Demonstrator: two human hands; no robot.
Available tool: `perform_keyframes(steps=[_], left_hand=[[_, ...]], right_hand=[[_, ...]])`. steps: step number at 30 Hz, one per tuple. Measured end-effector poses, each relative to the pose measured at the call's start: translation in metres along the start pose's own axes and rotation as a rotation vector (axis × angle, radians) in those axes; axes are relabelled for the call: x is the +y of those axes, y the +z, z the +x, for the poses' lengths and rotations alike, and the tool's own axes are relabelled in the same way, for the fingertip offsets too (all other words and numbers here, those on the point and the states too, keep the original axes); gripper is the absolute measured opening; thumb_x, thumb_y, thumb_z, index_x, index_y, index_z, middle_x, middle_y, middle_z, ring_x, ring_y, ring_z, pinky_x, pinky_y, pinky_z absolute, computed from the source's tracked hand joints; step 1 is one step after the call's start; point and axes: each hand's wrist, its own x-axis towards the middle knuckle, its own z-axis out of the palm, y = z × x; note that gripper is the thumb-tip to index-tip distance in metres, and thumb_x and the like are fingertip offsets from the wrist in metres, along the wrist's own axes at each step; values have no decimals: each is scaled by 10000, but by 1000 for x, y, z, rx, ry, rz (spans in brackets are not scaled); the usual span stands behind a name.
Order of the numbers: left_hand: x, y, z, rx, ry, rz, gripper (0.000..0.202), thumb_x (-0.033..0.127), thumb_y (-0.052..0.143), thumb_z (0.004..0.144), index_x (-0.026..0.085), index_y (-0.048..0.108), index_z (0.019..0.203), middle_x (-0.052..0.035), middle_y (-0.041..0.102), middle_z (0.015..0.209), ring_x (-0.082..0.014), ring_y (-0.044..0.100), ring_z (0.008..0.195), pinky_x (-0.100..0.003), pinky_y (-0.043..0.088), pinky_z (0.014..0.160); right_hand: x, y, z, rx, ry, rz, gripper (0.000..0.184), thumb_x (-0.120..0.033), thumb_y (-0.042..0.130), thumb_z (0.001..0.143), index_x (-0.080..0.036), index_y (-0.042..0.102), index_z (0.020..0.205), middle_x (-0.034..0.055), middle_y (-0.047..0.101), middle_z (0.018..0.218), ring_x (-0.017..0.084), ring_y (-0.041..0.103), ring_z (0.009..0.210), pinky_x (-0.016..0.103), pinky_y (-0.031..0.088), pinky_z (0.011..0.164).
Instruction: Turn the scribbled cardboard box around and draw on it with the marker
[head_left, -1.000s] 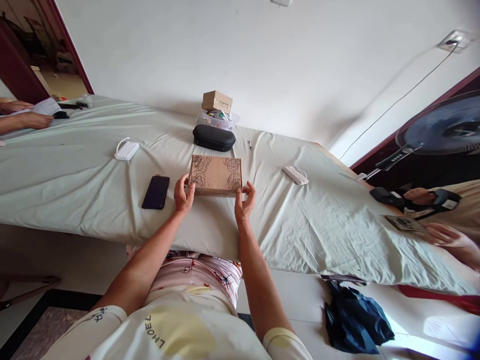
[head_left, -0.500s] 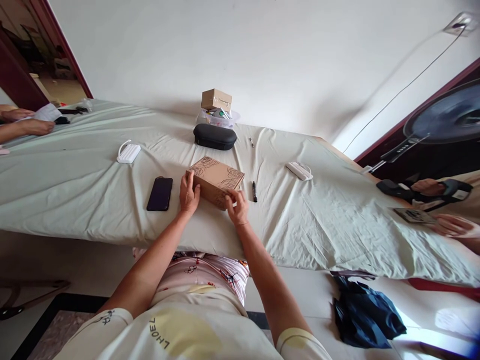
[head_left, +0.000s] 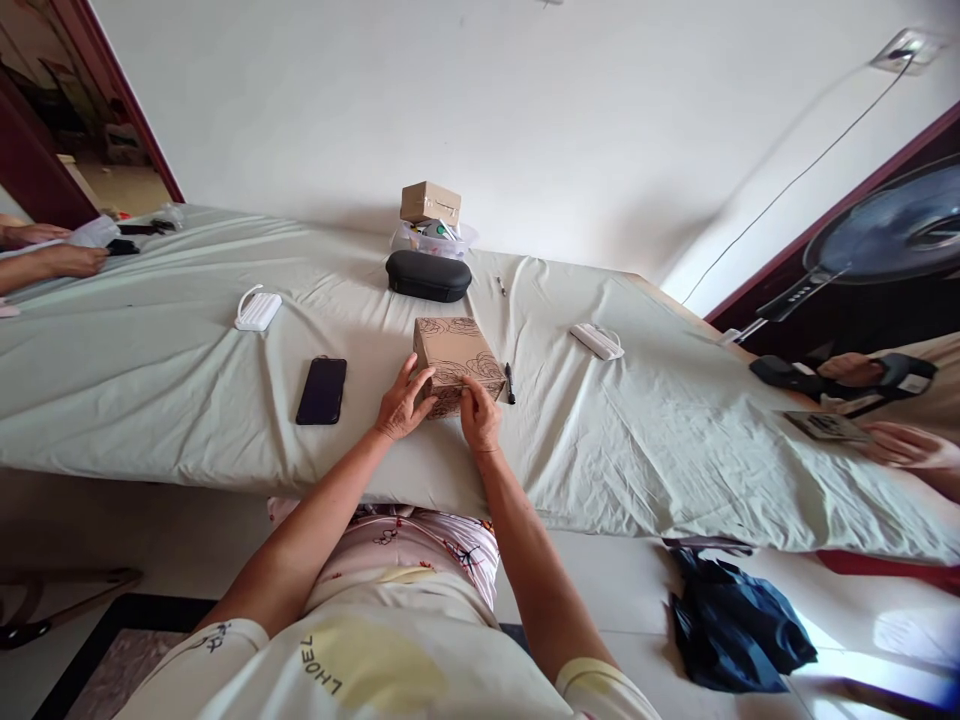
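A brown cardboard box (head_left: 457,345) with dark line drawings of flowers rests on the cloth in front of me, its front face turned towards me. My left hand (head_left: 403,405) holds the box at its left front corner, thumb and fingers against the side. At the front top edge, the fingers of my right hand (head_left: 480,415) are bent onto the lid's edge; part of the front face is hidden behind them. Just right of the box lies a black marker pen (head_left: 509,383). A dark phone (head_left: 322,391) lies to the left of my left hand.
Behind the box are a black zip case (head_left: 428,276) and a clear tub (head_left: 457,240) topped by a small carton (head_left: 430,203). White corded devices lie left (head_left: 259,311) and right (head_left: 597,341). Other people's hands work at both table ends; a fan (head_left: 885,225) stands right.
The box has turned on the cloth, so a different side faces me. My left hand has shifted right with its corner, and my right hand has come onto the front top edge.
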Motion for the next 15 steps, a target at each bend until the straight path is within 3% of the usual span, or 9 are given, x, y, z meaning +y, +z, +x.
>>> perform_keyframes(steps=[5, 8, 12, 15], left_hand=[[-1, -2, 0, 39, -42, -30, 513, 429, 511, 1032, 207, 513, 1495, -169, 447, 1635, -310, 449, 1521, -431, 523, 1146], [-4, -2, 1, 86, -76, -83, 512, 401, 495, 1021, 192, 495, 1488, -175, 473, 1610, -295, 481, 1492, -430, 536, 1134], [-12, 0, 2, 148, -187, -170, 501, 386, 514, 989, 187, 499, 1448, -175, 588, 1481, -292, 596, 1363, -444, 558, 1096], [-16, 1, 4, 171, -260, -288, 506, 372, 539, 964, 188, 484, 1432, -170, 636, 1407, -289, 651, 1286, -419, 596, 1018]], right_hand=[[16, -11, 10, 242, 210, 8, 405, -497, 483, 1004, -203, 688, 1192, 57, 730, 871, 209, 663, 760, 391, 574, 830], [23, -13, 14, 314, 283, -2, 415, -523, 520, 983, -198, 665, 1198, 23, 667, 793, 188, 592, 701, 368, 545, 791], [32, -10, 13, 215, 271, -33, 436, -571, 492, 985, -198, 702, 1065, 93, 704, 985, 220, 641, 896, 383, 545, 870], [37, -6, 12, 77, 223, -23, 510, -593, 395, 1019, -197, 715, 1052, 88, 710, 978, 225, 660, 937, 384, 566, 867]])
